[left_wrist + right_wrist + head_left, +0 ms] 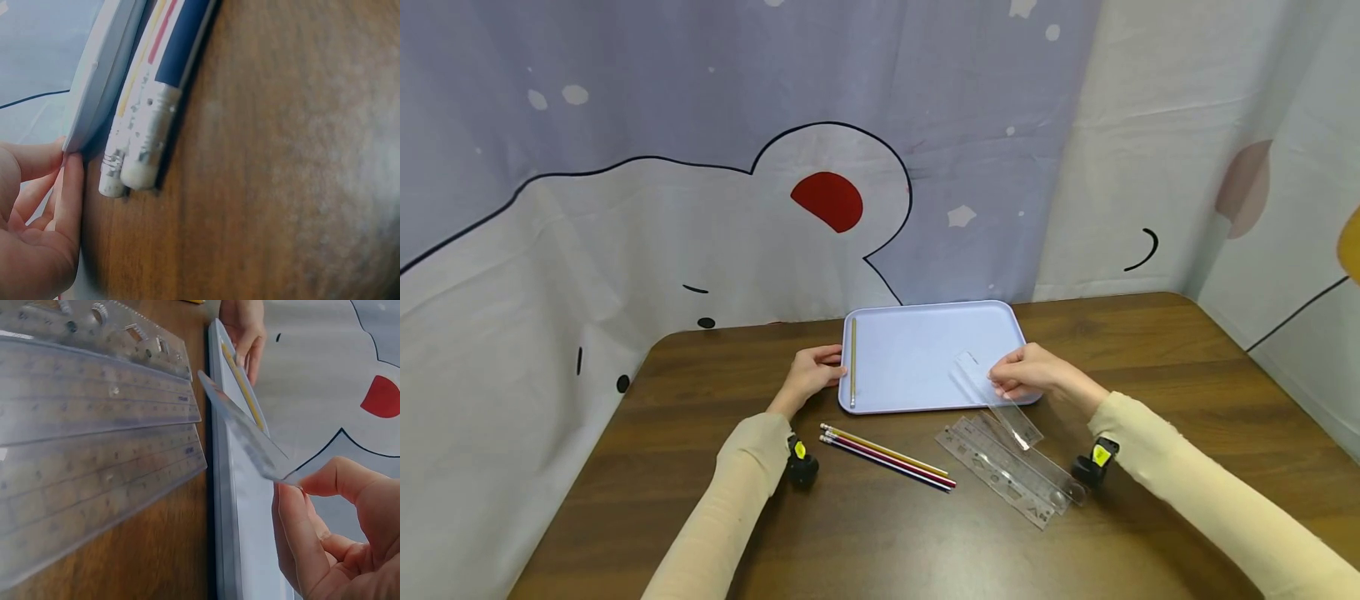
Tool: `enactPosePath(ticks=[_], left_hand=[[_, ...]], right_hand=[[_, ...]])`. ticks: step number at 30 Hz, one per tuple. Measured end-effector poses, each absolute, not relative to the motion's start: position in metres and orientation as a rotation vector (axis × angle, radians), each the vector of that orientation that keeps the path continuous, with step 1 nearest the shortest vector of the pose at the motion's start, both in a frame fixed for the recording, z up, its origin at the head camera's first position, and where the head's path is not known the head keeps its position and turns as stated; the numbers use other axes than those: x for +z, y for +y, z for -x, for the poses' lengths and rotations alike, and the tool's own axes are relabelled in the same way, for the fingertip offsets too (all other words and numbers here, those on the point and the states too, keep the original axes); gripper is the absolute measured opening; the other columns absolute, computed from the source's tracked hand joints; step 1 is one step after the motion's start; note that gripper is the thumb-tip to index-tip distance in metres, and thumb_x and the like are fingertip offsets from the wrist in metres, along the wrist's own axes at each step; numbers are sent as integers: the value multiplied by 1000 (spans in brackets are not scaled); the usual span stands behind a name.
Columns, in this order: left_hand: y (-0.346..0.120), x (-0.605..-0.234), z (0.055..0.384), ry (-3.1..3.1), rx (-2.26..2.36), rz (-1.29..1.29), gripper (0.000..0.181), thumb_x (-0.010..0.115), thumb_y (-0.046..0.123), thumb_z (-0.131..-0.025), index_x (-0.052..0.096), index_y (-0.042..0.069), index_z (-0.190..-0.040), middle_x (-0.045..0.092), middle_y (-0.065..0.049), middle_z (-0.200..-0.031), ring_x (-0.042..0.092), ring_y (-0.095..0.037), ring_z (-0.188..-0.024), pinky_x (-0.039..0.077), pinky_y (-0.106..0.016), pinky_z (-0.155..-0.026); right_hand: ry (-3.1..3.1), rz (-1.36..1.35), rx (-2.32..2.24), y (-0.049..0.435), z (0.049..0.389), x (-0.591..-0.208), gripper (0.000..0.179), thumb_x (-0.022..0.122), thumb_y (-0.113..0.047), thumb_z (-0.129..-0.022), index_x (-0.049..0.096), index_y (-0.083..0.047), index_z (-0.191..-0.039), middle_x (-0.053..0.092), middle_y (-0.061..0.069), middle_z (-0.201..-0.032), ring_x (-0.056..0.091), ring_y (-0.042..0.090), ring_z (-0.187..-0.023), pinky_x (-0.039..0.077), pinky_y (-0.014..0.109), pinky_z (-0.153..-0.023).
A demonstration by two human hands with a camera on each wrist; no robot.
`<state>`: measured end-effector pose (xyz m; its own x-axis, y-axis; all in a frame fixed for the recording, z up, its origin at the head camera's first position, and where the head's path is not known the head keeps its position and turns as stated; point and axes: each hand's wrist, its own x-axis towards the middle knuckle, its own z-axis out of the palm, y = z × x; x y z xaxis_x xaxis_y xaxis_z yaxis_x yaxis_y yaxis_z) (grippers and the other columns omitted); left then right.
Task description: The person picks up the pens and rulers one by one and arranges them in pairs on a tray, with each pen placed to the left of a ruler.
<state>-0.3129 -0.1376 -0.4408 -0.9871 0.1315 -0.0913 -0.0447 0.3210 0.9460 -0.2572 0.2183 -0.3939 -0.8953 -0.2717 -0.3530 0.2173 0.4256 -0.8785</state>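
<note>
A clear plastic ruler (1000, 407) is pinched between the thumb and fingers of my right hand (1024, 372), tilted above the tray's front right part. My left hand (811, 372) grips the left rim of the pale lavender tray (917, 354), thumb on top and fingers below in the left wrist view. Inside the tray, a yellow pencil (853, 362) lies along the left side. Several clear rulers (94, 400) lie overlapping on the table below my right hand; one has cut-out shapes. In front of the tray rest pencils (887, 458) in yellow, red and dark blue, with white erasers.
The brown wooden table (700, 500) carries everything, and the tray stands near its back edge. A printed curtain (625, 250) hangs right behind the table. Each wrist wears a black camera (802, 468) on a strap.
</note>
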Motion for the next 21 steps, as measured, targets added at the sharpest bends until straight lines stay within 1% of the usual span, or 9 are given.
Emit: enactPosePath(ticks=[5,12,15,21], left_hand=[[-137,-441,313,2415,1760,-101,49,62,-3,-80,48,-2,-127,55,-26,-121,60,-14,-86,55,-35,-80],[-138,-441,313,2421,1762,-81,49,62,-3,-80,49,-2,-127,55,-24,-121,60,-12,-85,55,-34,-80],[-139,-442,313,2422,1763,-93,49,62,-3,-80,48,-2,-127,55,-26,-121,60,-11,-83,55,-33,-79],[-139,-442,312,2428,1755,-70,49,63,-2,-80,50,0,-127,56,-23,-121,60,-12,-86,55,-33,-79]], right_hand=[[2217,26,-1482,211,262,-393,23,52,-10,-81,57,8,-96,62,-2,-63,59,3,-59,53,15,-57],[2232,39,-1460,202,270,-388,34,52,-11,-82,55,14,-105,63,-4,-65,59,4,-61,54,16,-59],[2228,17,-1458,198,274,-388,35,52,-12,-82,54,13,-107,64,-4,-65,60,3,-61,54,16,-59],[2218,18,-1468,188,278,-384,37,52,-12,-83,53,13,-110,64,-3,-66,60,3,-61,54,16,-60]])
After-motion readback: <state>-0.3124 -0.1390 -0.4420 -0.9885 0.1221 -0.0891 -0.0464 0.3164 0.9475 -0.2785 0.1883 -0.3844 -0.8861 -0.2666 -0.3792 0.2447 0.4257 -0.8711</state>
